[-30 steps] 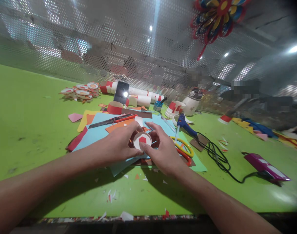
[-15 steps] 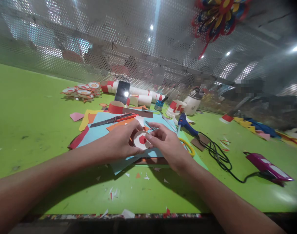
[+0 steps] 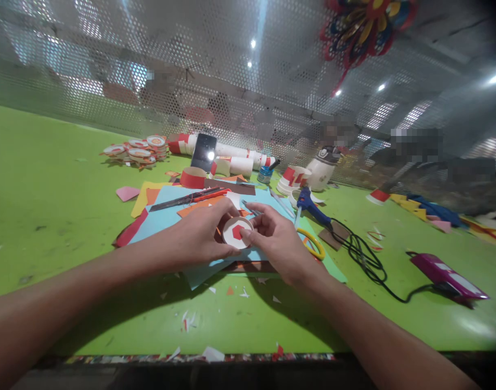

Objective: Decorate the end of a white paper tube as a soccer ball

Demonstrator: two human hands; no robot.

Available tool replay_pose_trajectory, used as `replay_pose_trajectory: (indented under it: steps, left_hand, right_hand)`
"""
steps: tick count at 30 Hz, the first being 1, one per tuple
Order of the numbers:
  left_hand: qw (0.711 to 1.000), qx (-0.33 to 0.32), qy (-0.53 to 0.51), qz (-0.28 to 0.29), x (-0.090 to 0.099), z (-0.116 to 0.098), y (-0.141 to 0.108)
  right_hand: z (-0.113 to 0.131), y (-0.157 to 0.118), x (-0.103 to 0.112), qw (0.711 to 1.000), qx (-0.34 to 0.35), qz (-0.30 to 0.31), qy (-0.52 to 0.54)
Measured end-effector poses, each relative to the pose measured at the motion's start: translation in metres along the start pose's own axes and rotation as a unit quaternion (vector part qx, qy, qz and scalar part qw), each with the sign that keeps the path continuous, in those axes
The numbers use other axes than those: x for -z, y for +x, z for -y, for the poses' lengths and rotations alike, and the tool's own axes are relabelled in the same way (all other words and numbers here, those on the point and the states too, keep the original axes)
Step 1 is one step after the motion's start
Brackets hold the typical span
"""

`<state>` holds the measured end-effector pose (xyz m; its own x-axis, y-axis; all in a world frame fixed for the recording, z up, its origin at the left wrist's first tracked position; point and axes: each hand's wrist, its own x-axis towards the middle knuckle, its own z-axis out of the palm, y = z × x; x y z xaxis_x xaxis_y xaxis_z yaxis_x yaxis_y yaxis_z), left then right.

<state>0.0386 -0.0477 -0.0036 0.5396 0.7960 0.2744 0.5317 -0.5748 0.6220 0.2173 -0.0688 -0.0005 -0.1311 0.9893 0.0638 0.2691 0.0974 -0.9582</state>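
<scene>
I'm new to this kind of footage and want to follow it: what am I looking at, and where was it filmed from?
There is no machine here, just a person's two bare hands. One camera worn on the head looks forward and down, so the forearms reach in from the bottom. The left hand and right hand together hold a small round white piece with a red patch on its face. Below are sheets of light blue paper on a green table. Around them lie a blue glue gun, a yellow loop handle and, farther back, a dark phone.
</scene>
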Motion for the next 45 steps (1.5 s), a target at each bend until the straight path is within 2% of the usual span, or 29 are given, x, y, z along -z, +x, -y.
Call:
replay_pose_trajectory:
  steps: [13,18,26,33,37,41,45]
  left_hand:
    - [1.000,0.000,0.003,0.009,0.001,0.001,0.000]
    - [1.000,0.018,-0.003,0.001,0.004,0.002,0.000]
    - [0.997,0.024,-0.067,-0.003,0.005,0.001,-0.001]
    - [0.992,0.023,-0.124,-0.025,0.006,-0.001,-0.002]
    - [0.989,0.034,-0.138,-0.033,0.000,0.004,-0.003]
    - [0.986,0.031,-0.147,-0.071,-0.008,0.011,-0.003]
    - [0.973,0.054,-0.218,-0.055,-0.009,0.011,-0.002]
  right_hand:
    - [0.000,-0.002,-0.001,1.000,0.016,-0.002,-0.001]
    - [0.002,0.001,0.003,0.999,-0.002,-0.003,0.054]
    - [0.009,0.002,0.006,0.985,-0.043,0.000,0.168]
    - [0.013,0.003,0.009,0.982,-0.045,0.008,0.183]
    - [0.011,0.005,0.011,0.984,-0.041,0.024,0.171]
    - [0.009,0.009,0.011,0.985,-0.034,0.031,0.167]
    - [0.006,0.010,0.011,0.983,-0.026,0.027,0.179]
